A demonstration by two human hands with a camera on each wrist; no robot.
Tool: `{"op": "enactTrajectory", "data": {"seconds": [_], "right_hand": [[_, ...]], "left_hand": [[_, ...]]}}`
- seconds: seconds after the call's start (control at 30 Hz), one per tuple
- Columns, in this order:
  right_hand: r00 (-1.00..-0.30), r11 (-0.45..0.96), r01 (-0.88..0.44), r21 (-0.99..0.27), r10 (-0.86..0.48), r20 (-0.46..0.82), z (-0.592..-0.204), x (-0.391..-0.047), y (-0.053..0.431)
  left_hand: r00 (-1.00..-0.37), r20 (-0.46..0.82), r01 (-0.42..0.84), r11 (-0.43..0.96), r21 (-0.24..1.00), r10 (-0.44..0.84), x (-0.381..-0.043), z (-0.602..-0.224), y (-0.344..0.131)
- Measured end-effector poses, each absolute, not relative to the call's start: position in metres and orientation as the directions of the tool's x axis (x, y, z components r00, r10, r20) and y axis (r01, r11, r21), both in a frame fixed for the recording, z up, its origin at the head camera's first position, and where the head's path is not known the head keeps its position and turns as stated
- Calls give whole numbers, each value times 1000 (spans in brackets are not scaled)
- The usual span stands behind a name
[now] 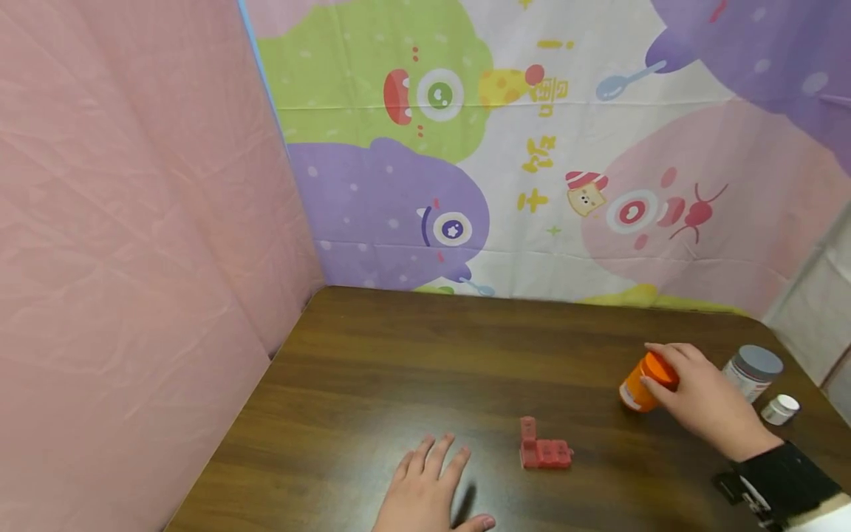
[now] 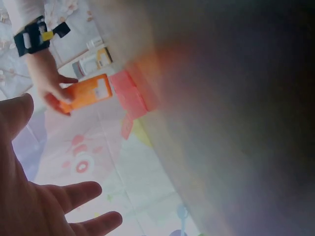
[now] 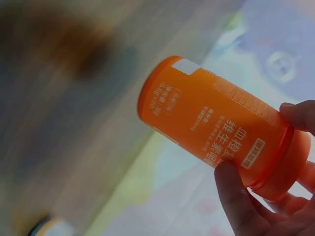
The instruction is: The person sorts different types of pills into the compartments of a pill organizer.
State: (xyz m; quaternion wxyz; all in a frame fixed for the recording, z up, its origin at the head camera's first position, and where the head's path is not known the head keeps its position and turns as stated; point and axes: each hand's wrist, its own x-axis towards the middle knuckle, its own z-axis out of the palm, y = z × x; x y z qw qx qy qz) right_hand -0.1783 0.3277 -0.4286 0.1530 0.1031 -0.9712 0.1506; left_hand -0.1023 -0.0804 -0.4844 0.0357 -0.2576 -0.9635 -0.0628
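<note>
My right hand grips an orange vitamin bottle around its cap end, fingers on one side and thumb on the other. The bottle leans to one side, and printed label text shows in the right wrist view. At the table's near side, my left hand has its fingers spread and holds nothing. Between the hands lies a small red pill organizer with its left lid flipped up and its other lids down. The left wrist view also shows the orange bottle beyond the organizer.
A jar with a grey lid stands right of the right hand, partly hidden by it. Beside it is a small white-capped bottle. The brown wooden table meets a cartoon-printed cloth behind and a pink cloth at left.
</note>
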Motion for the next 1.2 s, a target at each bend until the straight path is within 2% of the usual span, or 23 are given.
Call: {"op": "enactTrajectory", "data": {"seconds": [0.2, 0.43, 0.67, 1.07, 1.2], "right_hand": [[-913, 890, -344, -299, -243, 327, -413, -132, 267], [-884, 816, -467, -340, -418, 211, -414, -94, 219], [-807, 735, -588, -339, -564, 177, -436, -86, 202], [-786, 726, -618, -302, -574, 229, -446, -83, 194], [-797, 726, -603, -331, -569, 204, -446, -83, 193]], "left_hand": [[-858, 103, 513, 853, 98, 504, -100, -482, -75], [-856, 36, 516, 849, 112, 515, -99, -480, -67], [-836, 21, 547, 829, 115, 549, -96, -482, -50], [-809, 52, 587, 799, 129, 585, -94, -488, -32], [-799, 25, 590, 775, 229, 601, -96, -487, -22]]}}
